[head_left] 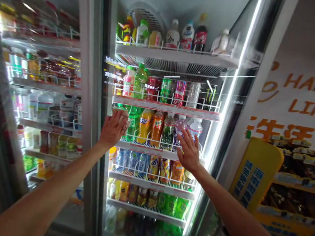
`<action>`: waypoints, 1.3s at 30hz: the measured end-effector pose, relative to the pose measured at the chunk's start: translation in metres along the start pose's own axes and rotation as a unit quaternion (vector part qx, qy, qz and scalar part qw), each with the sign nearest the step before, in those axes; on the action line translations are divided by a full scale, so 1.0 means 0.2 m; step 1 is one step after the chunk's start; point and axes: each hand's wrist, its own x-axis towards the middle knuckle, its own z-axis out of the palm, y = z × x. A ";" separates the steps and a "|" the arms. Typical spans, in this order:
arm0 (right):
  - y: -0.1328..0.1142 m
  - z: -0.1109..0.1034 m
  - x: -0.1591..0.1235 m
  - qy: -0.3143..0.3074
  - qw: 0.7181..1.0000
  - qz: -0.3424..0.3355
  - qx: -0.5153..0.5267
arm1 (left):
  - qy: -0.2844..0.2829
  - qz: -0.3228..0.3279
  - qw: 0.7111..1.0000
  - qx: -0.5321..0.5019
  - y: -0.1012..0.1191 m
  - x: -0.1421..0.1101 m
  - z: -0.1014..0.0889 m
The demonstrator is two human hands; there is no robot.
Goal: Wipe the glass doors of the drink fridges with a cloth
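My left hand [113, 128] is raised at the left side of the lit drinks fridge, fingers bent over a pale, crumpled piece that looks like a cloth [124, 116]. Most of that piece is hidden by the fingers. My right hand [189, 151] is raised at the right with its fingers spread and nothing in it. It is nearest to the clear and purple-labelled bottles on the middle shelf. Faint white lettering and reflections lie over the fridge's glass [112, 71]. Behind my hands stand an orange soda bottle [145, 126] and green bottles [132, 121].
White wire-fronted shelves [158, 106] hold cans and bottles above and below my hands. A second fridge section full of drinks lies left of the metal door frame [89, 73]. At right stands a yellow display rack [262, 168] with packaged goods, under a wall with orange lettering.
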 end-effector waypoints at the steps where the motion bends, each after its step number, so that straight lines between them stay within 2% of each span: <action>1: -0.02 0.01 0.02 0.004 1.000 0.001 0.000 | 0.008 0.014 1.000 0.005 -0.03 -0.02 0.00; 2: -0.05 0.03 0.04 0.004 1.000 0.002 0.001 | 0.008 0.044 0.999 0.004 -0.05 -0.05 0.00; 4: -0.12 0.07 0.08 -0.004 1.000 0.002 0.002 | -0.022 0.150 0.988 -0.004 -0.04 -0.13 0.01; 6: -0.19 0.12 0.12 -0.015 1.000 0.001 0.002 | -0.066 0.280 0.958 -0.015 -0.05 -0.19 0.01; 7: -0.22 0.14 0.14 -0.021 1.000 0.001 0.000 | -0.071 0.307 0.949 -0.016 -0.08 -0.19 0.01; 8: -0.25 0.17 0.16 -0.025 1.000 0.004 -0.002 | -0.059 0.295 0.953 -0.013 -0.12 -0.18 0.00; 9: -0.28 0.19 0.17 -0.025 1.000 0.010 -0.005 | -0.030 0.249 0.968 -0.007 -0.17 -0.15 0.00; 11: -0.32 0.23 0.21 -0.019 0.999 0.028 -0.012 | 0.044 0.110 0.993 0.003 -0.26 -0.11 0.00; 12: -0.34 0.25 0.22 -0.018 0.999 0.037 -0.016 | 0.070 0.063 0.996 0.005 -0.28 -0.12 0.00; 13: -0.35 0.26 0.22 -0.017 0.999 0.042 -0.020 | 0.081 0.050 0.995 0.002 -0.29 -0.14 0.00; 14: -0.37 0.27 0.23 -0.019 0.999 0.045 -0.023 | 0.075 0.072 0.995 -0.004 -0.29 -0.19 0.01; 17: -0.42 0.29 0.24 -0.033 0.998 0.036 -0.029 | 0.014 0.236 0.971 -0.036 -0.25 -0.34 0.02; 18: -0.43 0.30 0.24 -0.038 0.998 0.033 -0.032 | -0.002 0.265 0.963 -0.046 -0.25 -0.35 0.02; 19: -0.44 0.30 0.25 -0.043 0.998 0.033 -0.035 | -0.004 0.259 0.964 -0.054 -0.26 -0.34 0.02; 20: -0.45 0.30 0.26 -0.046 0.997 0.037 -0.039 | 0.012 0.217 0.974 -0.059 -0.27 -0.30 0.02; 22: -0.46 0.31 0.28 -0.042 0.996 0.057 -0.051 | 0.067 0.082 0.993 -0.052 -0.31 -0.18 0.01; 24: -0.47 0.31 0.30 -0.031 0.995 0.078 -0.062 | 0.110 0.001 0.993 -0.041 -0.33 -0.08 0.01; 25: -0.48 0.31 0.30 -0.029 0.994 0.084 -0.065 | 0.118 -0.005 0.992 -0.039 -0.33 -0.06 0.01; 28: -0.49 0.29 0.27 -0.033 0.994 0.075 -0.067 | 0.079 0.077 0.993 -0.041 -0.33 -0.07 0.01; 30: -0.47 0.27 0.26 -0.037 0.995 0.063 -0.066 | 0.073 0.093 0.992 -0.042 -0.36 -0.03 -0.01; 34: -0.41 0.25 0.30 -0.009 0.996 0.064 -0.065 | 0.196 -0.051 0.978 -0.049 -0.44 0.28 -0.07; 36: -0.39 0.24 0.33 0.012 0.996 0.064 -0.060 | 0.225 -0.061 0.971 -0.046 -0.45 0.39 -0.09; 37: -0.38 0.24 0.34 0.019 0.996 0.062 -0.057 | 0.217 -0.030 0.975 -0.043 -0.44 0.42 -0.09; 39: -0.36 0.24 0.36 0.019 0.997 0.050 -0.051 | 0.163 0.080 0.983 -0.038 -0.41 0.42 -0.09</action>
